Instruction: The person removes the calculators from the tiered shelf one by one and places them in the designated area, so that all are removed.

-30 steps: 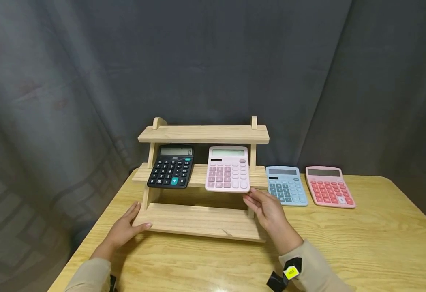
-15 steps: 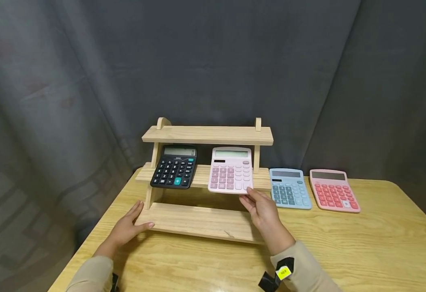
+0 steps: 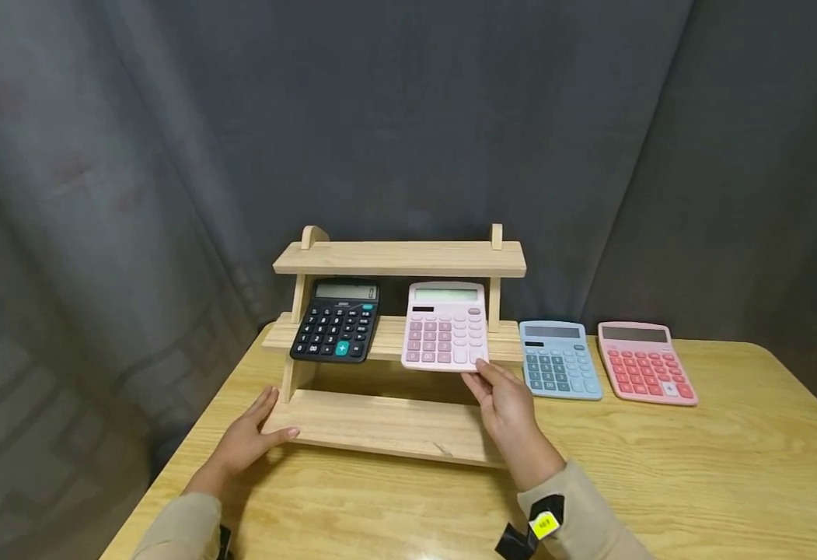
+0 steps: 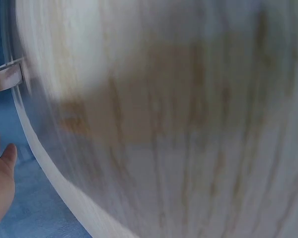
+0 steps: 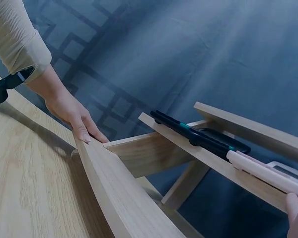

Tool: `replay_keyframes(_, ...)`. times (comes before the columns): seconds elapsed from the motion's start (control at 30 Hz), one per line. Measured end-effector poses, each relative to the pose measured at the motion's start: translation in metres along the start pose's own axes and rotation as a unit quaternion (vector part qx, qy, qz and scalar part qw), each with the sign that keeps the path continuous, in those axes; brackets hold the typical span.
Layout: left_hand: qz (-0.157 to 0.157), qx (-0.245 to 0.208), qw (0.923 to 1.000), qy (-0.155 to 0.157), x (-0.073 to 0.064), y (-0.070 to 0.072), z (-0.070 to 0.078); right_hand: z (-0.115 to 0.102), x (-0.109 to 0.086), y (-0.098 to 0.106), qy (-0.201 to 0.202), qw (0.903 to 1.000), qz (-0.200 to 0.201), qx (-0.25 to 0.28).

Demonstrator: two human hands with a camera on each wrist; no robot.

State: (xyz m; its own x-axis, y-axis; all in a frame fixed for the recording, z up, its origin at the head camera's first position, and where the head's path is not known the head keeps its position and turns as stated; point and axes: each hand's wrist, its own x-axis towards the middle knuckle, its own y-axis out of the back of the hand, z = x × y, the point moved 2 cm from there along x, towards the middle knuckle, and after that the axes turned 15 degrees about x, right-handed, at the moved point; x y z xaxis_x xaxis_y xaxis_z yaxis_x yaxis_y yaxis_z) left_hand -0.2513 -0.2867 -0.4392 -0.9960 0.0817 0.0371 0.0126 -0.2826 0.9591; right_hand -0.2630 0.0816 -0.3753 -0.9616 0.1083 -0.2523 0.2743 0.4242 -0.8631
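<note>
From where I stand, the work looks about half done, if all four calculators are meant for the stepped three-tier rack [image 3: 399, 257] of pale bare wood. Taking the rack as the dial, the black plastic calculator with one teal key [image 3: 334, 320] sits at ten o'clock on the middle shelf [image 3: 389, 339], nobody touching it, and I'd call that one finished. The pale pink calculator with mauve and whitish keys [image 3: 445, 327] is at two o'clock on the same shelf, apart from the black one; the person's right hand [image 3: 509, 404], at four o'clock, pinches its lower right corner, so its placing seems nearly done but lacks the letting go. Down at eight o'clock the left hand [image 3: 243, 443] rests on the corner of the bottom shelf [image 3: 380, 420], thumb spread from fairly straight fingers, steadying the rack, I think. What appears left lies out at three o'clock, flat on the yellowish wooden table [image 3: 695, 459]: first the light blue calculator [image 3: 560, 359], then, beyond it, the pink calculator with coral-red keys [image 3: 646, 363], neither in a hand.
</note>
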Motion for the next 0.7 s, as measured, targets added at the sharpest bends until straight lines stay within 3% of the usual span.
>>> replay_keyframes(0.17,-0.003,0.000,1.0000,0.001,0.001,-0.001,0.000,-0.001,-0.001,0.004,0.010,0.9999,-0.003,-0.007)
replay_keyframes(0.37,0.008,-0.006,0.9999,-0.004,-0.001,-0.001,0.000,-0.004,-0.003,0.007,0.004,0.9999,-0.004,0.012)
replay_keyframes(0.7,0.001,-0.009,1.0000,0.000,-0.001,-0.001,0.000,-0.015,-0.014,0.010,-0.008,0.9997,-0.015,0.018)
